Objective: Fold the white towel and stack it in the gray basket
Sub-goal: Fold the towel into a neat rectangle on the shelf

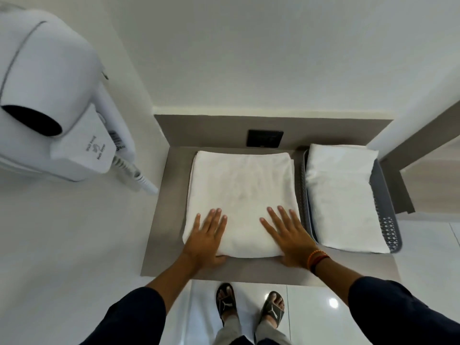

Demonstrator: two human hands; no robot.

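Note:
A white towel (240,190) lies folded into a thick rectangle on the gray shelf (169,220). My left hand (206,239) rests flat on its near left corner, fingers spread, thumb tucked at the front edge. My right hand (291,239) presses flat on the near right corner, fingers apart. Neither hand grips the cloth. To the right stands the gray basket (388,220), touching the shelf's right side, with another folded white towel (341,197) lying inside it.
A white wall-mounted hair dryer (57,100) with a coiled cord (135,174) hangs at the left. A black socket plate (265,138) sits on the back panel behind the towel. A wooden ledge (423,150) juts in at the right. My sandalled feet (249,307) stand on glossy floor tiles.

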